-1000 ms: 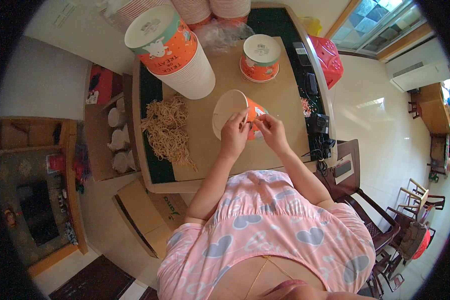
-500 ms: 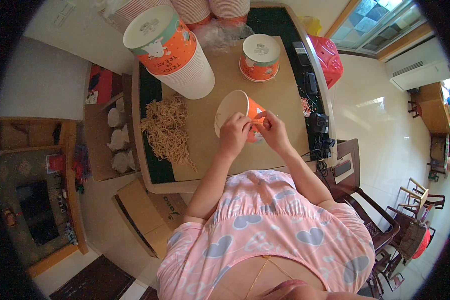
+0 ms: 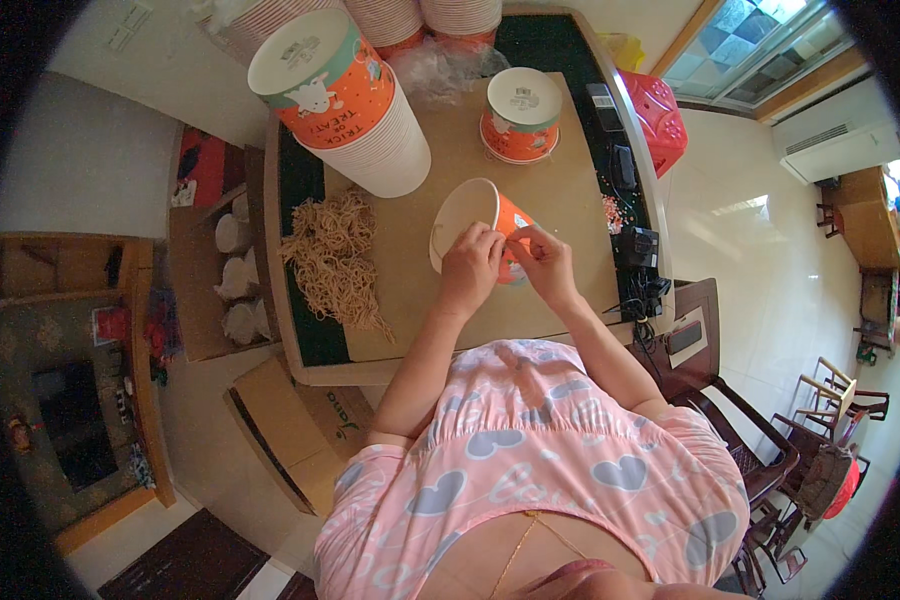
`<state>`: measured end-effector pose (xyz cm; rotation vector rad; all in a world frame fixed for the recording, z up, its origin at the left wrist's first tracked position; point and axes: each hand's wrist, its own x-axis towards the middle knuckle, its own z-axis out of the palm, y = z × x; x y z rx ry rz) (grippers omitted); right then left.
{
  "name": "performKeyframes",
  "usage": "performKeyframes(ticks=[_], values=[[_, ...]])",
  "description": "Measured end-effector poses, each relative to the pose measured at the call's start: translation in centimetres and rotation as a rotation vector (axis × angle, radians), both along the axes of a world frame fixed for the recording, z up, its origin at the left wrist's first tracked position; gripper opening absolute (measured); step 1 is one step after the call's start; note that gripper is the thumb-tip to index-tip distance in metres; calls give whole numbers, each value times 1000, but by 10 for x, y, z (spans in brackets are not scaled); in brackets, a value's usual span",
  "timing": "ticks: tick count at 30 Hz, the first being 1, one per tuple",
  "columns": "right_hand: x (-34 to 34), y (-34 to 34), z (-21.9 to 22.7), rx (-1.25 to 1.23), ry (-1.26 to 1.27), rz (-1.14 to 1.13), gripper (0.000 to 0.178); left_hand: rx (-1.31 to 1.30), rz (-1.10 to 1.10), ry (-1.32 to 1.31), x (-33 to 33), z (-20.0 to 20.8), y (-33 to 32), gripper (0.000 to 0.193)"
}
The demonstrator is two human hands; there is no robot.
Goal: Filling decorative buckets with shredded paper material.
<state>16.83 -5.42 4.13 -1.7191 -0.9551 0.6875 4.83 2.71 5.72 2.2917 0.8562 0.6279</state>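
Head view showed the left hand (image 3: 467, 268) and right hand (image 3: 542, 262) pinched shut on an orange paper cup (image 3: 470, 222), tipped on its side over the brown table (image 3: 570, 200), apparently so its rim faced the fingers. A pile of tan strings (image 3: 335, 258) lay within reach to the left, and a tall stack of cups (image 3: 345, 100) stood beyond it.

home workshop: table (image 3: 580, 215) stacked with paper cups (image 3: 370, 130), string pile (image 3: 335, 260), cardboard boxes (image 3: 300, 430), tiled floor.

Orange paper cup (image 3: 473, 222), white inside, tipped on side, mouth toward left, above brown tabletop, near table centre, held up.
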Motion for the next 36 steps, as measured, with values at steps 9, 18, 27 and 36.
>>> performKeyframes(ticks=[9, 18, 27, 36], values=[[-3, 11, -11, 152, -107, -40, 13, -441, 123, -217, -2, -11, -1, 15], [-5, 11, 2, 115, -197, -55, 13, -499, 118, -230, -1, -20, 0, 18], [-4, 10, -1, 98, -228, -44, 14, -523, 104, -271, 1, -19, -2, 20], [-3, 9, 0, 75, -264, -24, 14, -513, 83, -269, 3, -15, -2, 20]])
